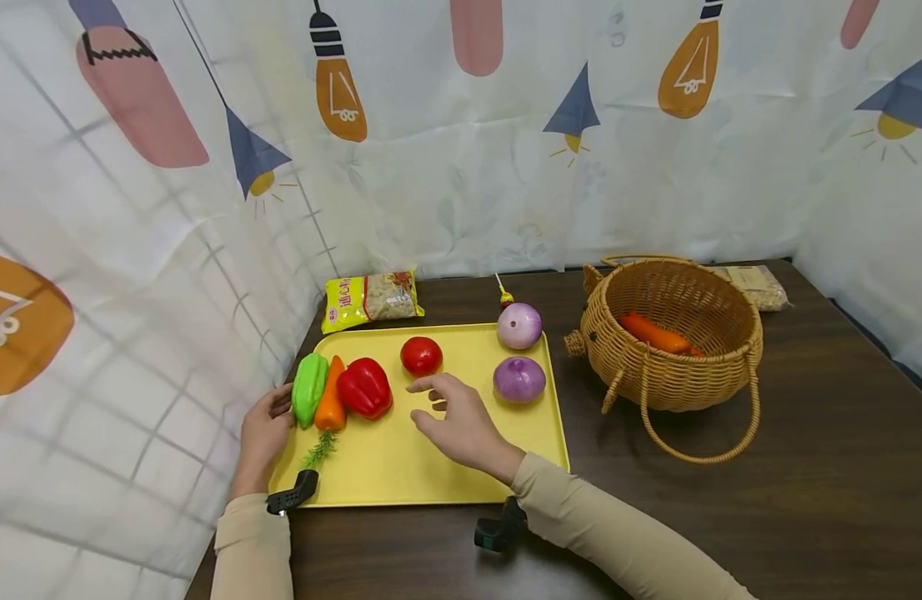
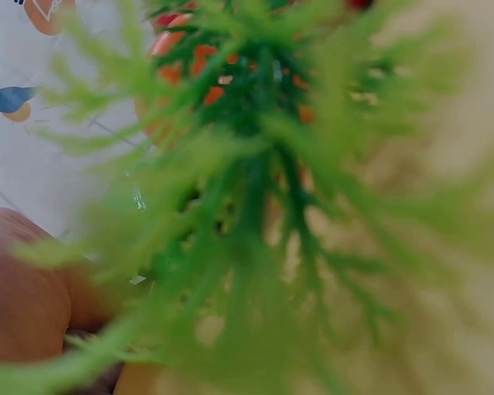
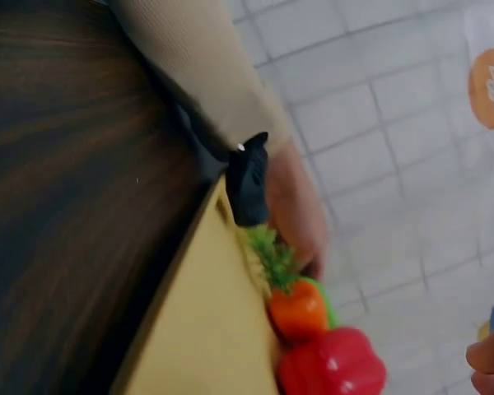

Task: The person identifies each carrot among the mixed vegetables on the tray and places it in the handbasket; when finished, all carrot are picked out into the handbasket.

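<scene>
My left hand [image 1: 264,431] is at the left edge of a yellow tray [image 1: 423,467], its fingertips against the outer side of a light green ridged vegetable [image 1: 309,389]. Beside that lies an orange toy carrot [image 1: 331,404] with a leafy top, whose fronds [image 2: 255,197] fill the left wrist view. A red bell pepper [image 1: 365,388] sits just right of the carrot. Over the middle of the tray hovers my right hand [image 1: 464,425], thumb and fingers apart, holding nothing. A tomato [image 1: 421,356] lies beyond it, and two purple onions [image 1: 519,379] sit along the tray's right side.
To the right stands a wicker basket [image 1: 674,383] with orange-red carrot-like pieces [image 1: 656,333] inside and handles hanging down. Behind the tray are a yellow food packet [image 1: 371,300] and a small yellow-and-red item [image 1: 505,296]. Another packet [image 1: 757,287] lies behind the basket. Curtains surround the table.
</scene>
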The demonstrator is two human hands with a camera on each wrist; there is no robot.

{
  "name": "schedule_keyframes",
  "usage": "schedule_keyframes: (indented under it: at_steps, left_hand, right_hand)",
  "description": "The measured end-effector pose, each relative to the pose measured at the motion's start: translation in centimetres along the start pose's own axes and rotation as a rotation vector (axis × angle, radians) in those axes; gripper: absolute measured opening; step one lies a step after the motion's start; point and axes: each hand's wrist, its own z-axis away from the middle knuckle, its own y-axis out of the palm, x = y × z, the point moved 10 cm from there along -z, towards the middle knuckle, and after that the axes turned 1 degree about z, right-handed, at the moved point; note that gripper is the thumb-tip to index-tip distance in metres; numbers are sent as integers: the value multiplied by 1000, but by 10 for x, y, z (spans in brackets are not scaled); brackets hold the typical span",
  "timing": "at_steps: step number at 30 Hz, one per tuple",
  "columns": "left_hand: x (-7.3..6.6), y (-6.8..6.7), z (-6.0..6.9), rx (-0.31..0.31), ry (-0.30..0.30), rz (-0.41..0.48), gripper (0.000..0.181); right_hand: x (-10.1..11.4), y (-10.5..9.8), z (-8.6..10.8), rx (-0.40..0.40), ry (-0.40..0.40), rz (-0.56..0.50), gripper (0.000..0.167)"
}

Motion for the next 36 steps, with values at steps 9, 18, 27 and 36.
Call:
schedule_keyframes:
  at_steps: [9,18,27,36]
  left_hand:
    - [5,-3,1,-2,-20,1,57]
    - [4,-4,3,-2,-15,3,58]
    - [2,-2,1,5,-3,10,59]
    - [1,-1,0,7,8,13,58]
  right_hand:
    - [-3,60,-15,133,12,-23,30]
    - [19,95,-32,123,-48,126,38]
    - [20,107,-47,68,16,186,41]
    - [5,112,-53,52,160,183,42]
